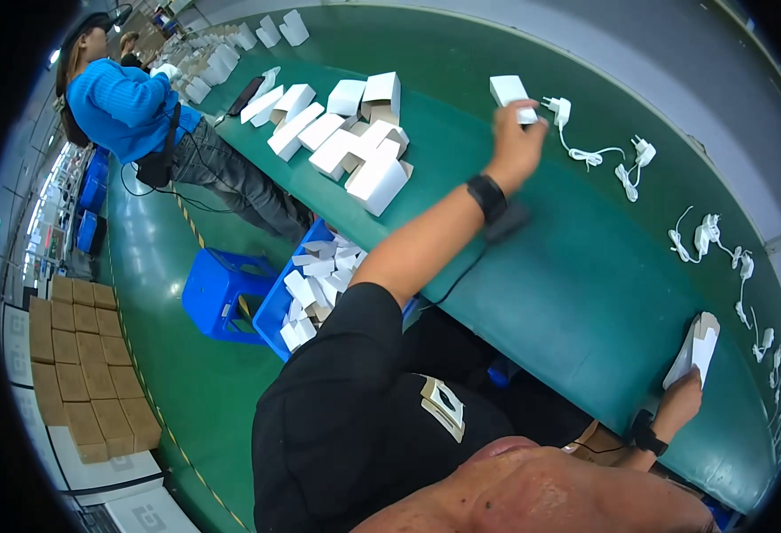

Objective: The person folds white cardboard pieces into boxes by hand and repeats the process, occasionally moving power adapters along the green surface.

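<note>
Fingers of the left hand [515, 147] close around a small white carton [510, 91] held just above the green conveyor belt [533, 284], a heap of matching open cartons [355, 142] lying to its left and white chargers with coiled cables [586, 142] just to its right. Nearer the body, the right hand [679, 404] pinches a flattened white carton [694, 348] upright by its lower edge. Both look light, thin-walled and easily crushed, best held lightly across their flat sides.

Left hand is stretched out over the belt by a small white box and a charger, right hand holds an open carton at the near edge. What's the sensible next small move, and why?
Probably close the left hand on the small white box it touches and draw it back toward the open white carton held by the right hand. The arm is fully extended, and the white charger with cable lies just beside it on the green belt.
</note>
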Action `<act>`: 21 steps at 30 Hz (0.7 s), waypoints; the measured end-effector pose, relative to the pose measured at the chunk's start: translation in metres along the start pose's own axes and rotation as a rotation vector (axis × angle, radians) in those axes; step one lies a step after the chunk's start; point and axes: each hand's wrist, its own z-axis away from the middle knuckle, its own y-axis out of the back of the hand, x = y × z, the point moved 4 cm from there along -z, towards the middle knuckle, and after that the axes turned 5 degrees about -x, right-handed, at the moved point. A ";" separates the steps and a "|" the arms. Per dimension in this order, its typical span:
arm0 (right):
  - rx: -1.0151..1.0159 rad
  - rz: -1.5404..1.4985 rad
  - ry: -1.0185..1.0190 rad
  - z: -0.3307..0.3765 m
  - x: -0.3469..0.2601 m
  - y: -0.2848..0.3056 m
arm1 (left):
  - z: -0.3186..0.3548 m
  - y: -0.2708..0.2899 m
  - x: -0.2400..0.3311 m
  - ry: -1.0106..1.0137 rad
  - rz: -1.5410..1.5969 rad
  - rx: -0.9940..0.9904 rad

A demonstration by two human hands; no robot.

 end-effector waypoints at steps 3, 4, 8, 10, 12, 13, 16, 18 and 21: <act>0.239 0.114 0.002 0.001 0.001 0.001 | 0.065 -0.026 0.064 -0.020 0.405 -0.448; 0.239 0.116 0.018 -0.002 -0.009 0.006 | 0.085 -0.029 0.079 0.016 0.435 -0.579; 0.207 0.053 0.056 0.012 -0.038 0.026 | 0.149 -0.056 0.089 0.126 0.616 -0.887; 0.183 0.036 0.012 0.023 -0.043 0.028 | 0.167 -0.063 0.096 0.153 0.593 -1.040; 0.163 0.033 -0.025 0.043 -0.057 0.038 | 0.184 -0.065 0.104 0.186 0.566 -1.206; 0.321 -0.123 0.031 0.054 -0.072 0.056 | 0.188 -0.066 0.111 0.171 0.597 -1.162; 0.418 -0.690 0.134 0.061 -0.146 0.079 | 0.185 -0.086 0.118 0.166 0.719 -1.070; 0.319 -0.768 0.379 0.052 -0.213 0.082 | 0.159 -0.097 0.101 0.242 0.854 -1.037; 0.216 -0.967 0.668 0.007 -0.267 0.090 | 0.100 -0.094 0.079 0.234 0.874 -1.018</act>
